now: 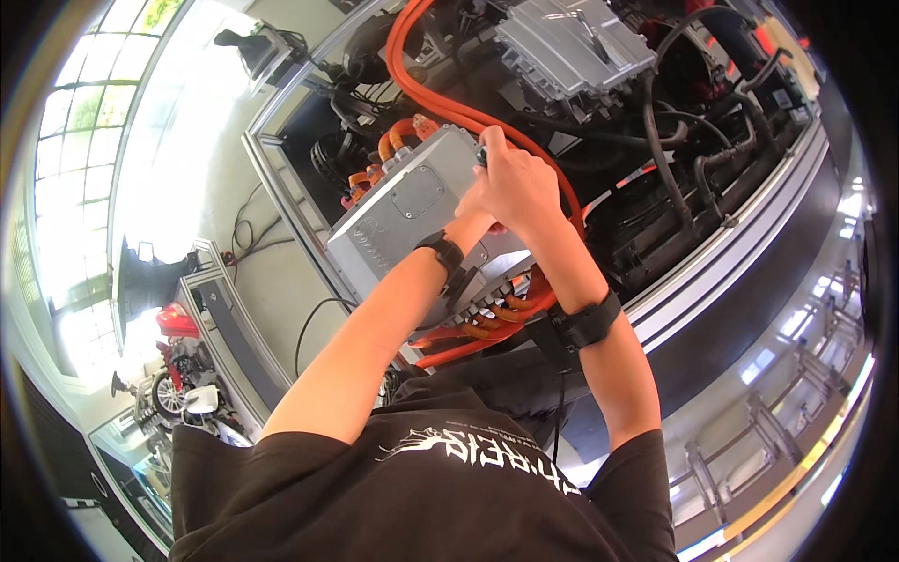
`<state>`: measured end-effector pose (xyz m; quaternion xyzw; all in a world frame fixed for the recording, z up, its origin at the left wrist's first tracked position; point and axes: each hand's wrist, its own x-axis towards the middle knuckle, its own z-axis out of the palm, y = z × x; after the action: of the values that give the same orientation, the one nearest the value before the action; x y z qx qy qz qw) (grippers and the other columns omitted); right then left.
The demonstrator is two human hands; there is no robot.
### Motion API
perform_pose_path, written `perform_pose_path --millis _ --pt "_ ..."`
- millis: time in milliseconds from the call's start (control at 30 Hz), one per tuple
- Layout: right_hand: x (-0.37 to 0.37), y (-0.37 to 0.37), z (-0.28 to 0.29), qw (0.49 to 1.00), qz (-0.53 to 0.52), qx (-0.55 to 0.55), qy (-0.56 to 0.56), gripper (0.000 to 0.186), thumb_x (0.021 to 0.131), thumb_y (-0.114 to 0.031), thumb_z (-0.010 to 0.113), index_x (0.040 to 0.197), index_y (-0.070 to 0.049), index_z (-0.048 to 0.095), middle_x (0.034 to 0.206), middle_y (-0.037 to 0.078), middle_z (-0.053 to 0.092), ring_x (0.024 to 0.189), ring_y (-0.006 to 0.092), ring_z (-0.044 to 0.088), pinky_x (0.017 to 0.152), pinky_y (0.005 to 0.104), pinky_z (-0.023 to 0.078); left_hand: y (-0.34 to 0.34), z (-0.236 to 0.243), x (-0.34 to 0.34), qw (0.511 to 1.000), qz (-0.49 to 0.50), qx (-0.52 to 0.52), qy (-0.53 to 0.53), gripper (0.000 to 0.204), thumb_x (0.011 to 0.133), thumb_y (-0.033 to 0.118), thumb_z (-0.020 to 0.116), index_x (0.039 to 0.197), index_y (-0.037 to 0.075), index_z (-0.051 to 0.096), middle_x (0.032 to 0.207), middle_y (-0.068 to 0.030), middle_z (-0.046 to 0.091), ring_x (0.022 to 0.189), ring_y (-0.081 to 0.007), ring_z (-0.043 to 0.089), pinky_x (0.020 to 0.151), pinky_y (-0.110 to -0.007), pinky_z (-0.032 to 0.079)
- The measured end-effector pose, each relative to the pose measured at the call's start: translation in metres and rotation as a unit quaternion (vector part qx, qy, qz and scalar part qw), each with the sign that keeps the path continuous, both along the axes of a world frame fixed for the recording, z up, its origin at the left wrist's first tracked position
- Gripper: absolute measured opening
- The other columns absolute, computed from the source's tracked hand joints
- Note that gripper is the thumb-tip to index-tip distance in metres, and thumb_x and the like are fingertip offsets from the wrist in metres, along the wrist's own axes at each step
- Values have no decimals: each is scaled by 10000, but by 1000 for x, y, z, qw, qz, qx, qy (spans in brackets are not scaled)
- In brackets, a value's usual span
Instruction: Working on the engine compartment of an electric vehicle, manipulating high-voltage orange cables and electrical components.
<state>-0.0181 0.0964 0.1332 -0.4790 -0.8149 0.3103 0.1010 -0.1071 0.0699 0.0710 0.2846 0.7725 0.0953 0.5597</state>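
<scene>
A grey metal box (361, 245) with a bolted cover plate lies in front of me in the frame, with orange cables plugged in along two of its sides. Over its right end my two hands meet. My right hand (526, 180) is closed, and a small dark piece (482, 156) shows at its fingers; what that belongs to is hidden. Tucked against it from the left is my left hand (476, 200), its fingers mostly covered by the right one. Black bands circle both wrists.
Thick orange cables (403, 58) arch past the box's far right side. A silver finned unit (576, 56) sits farther back, with black hoses (653, 140) to its right. Aluminium rails (726, 239) frame the assembly. A red-and-white motorbike (178, 375) stands at left.
</scene>
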Motion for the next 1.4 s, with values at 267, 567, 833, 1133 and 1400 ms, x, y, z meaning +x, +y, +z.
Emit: perform_pose_path --millis 267,567,833,1133,1400 --pt "-13 -2 12 1000 2 -11 -18 306 876 -218 628 1096 -115 443 825 160 681 777 395 667 665 494 496 -6 -36 -9 995 -42 63 69 611 876 566 505 1237 74 498 751 -52 662 551 -162 637 469 -279 482" --pt "-4 -9 5 999 -39 4 -3 292 878 -224 627 1074 -102 448 820 177 675 800 401 659 695 496 494 -5 3 4 998 -37 -2 50 660 871 548 520 1304 56 447 774 -54 673 552 -160 641 465 -279 473" --pt "-6 -8 24 995 -32 34 -84 325 858 -316 644 1030 -69 523 818 178 676 815 393 662 717 476 509 -5 -67 -12 992 -79 75 -59 468 891 449 504 800 32 696 624 -41 670 538 -131 643 503 -263 509" --pt "4 -3 21 993 -13 94 -65 288 888 -321 624 945 -38 616 787 164 679 781 375 661 703 452 513 -13 -39 -9 998 -26 51 -38 407 891 332 541 622 68 694 604 -13 685 531 -113 647 525 -257 514" --pt "24 10 28 997 45 64 -26 304 885 -314 624 999 -32 613 776 176 670 817 394 650 734 454 502 -15 -62 -14 995 -68 62 -43 393 905 356 559 665 79 703 621 -11 688 528 -106 639 513 -267 504"
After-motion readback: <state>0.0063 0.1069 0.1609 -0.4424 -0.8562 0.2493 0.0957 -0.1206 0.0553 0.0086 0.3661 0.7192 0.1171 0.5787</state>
